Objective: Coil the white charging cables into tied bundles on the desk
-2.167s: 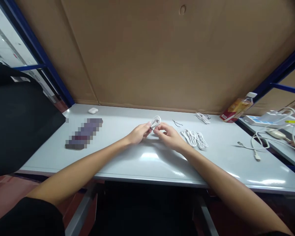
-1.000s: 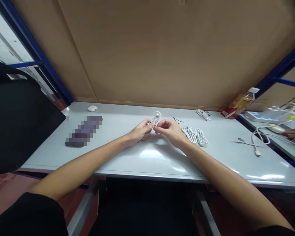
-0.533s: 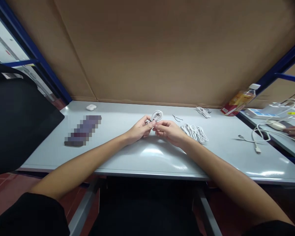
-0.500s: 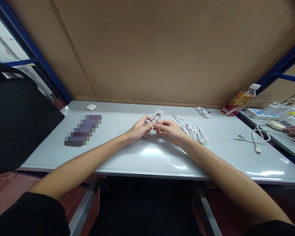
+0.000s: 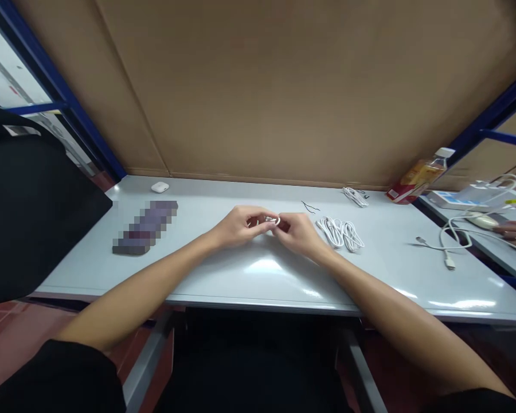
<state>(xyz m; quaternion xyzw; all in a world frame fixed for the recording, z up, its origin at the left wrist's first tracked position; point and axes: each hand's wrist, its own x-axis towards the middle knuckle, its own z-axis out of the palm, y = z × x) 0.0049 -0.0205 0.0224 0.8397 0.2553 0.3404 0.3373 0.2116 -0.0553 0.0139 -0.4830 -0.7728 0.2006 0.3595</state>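
Glossy tabletop point(image 5: 258, 287), left hand point(image 5: 238, 226) and right hand point(image 5: 298, 234) pinching white cable point(image 5: 272, 220).

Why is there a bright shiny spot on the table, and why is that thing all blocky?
In the head view, the pale glare below the left hand and right hand is light bouncing off the glossy table; the block is pixelated, so what it is cannot be told.

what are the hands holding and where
A coiled white cable, pinched between the fingertips of the left hand and right hand; exact spot hidden.
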